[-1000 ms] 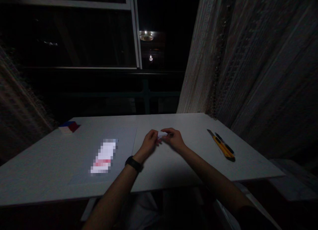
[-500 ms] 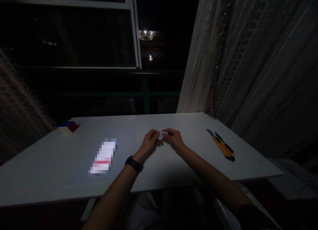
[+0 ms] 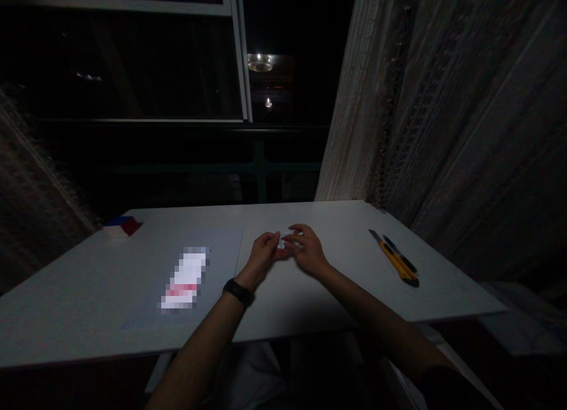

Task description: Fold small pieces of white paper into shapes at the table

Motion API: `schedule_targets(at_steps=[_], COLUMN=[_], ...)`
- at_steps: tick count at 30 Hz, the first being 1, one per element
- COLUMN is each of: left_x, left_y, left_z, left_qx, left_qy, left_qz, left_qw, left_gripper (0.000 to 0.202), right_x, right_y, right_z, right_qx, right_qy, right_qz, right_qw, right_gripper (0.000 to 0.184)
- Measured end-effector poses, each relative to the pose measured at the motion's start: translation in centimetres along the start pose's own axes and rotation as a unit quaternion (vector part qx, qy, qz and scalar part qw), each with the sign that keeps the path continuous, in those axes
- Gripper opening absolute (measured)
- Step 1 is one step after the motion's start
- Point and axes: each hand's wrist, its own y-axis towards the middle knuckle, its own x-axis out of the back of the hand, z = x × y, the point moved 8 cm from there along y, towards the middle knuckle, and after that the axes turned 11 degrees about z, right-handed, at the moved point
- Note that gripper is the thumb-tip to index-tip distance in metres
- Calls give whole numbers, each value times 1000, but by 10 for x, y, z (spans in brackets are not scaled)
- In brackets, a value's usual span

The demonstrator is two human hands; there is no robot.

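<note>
Over the middle of the white table (image 3: 310, 306), a small folded piece of white paper (image 3: 282, 243) is held between both hands, mostly covered by the fingers. My left hand (image 3: 262, 253), with a dark band on its wrist, pinches the paper from the left side. From the right, my right hand (image 3: 308, 250) has its bent fingers on the paper, the index finger raised over its top. Dim light hides the paper's exact shape.
A pixelated bright phone screen (image 3: 186, 277) lies on a large pale sheet (image 3: 225, 262) at left. A blue, red and white cube (image 3: 121, 227) sits at the far left. At right lie a yellow utility knife (image 3: 396, 259) and a dark pen (image 3: 401, 253). Curtains (image 3: 349, 103) hang behind.
My right hand has shifted and turned around the paper, its fingers now more raised and spread over it. My left hand has moved slightly left. The paper shows less.
</note>
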Motion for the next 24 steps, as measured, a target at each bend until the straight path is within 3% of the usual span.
schedule_targets(at_steps=[6,15,24], left_x=[3,6,4], left_y=[2,4,4], left_z=[1,-4,-3], left_qx=[-9,-24,-24], left_qy=[17,74,74], left_qz=[-1,-22,-7], left_qw=[1000,997,997], left_gripper=[37,38,37], right_x=[-6,-10,-7], right_y=[1,4,2], right_z=[-2,-17,-5], right_qx=[-10,-71,-31], right_qy=[6,168,146], right_qz=[33,39,53], right_qw=[999,982,987], right_gripper=[16,6,11])
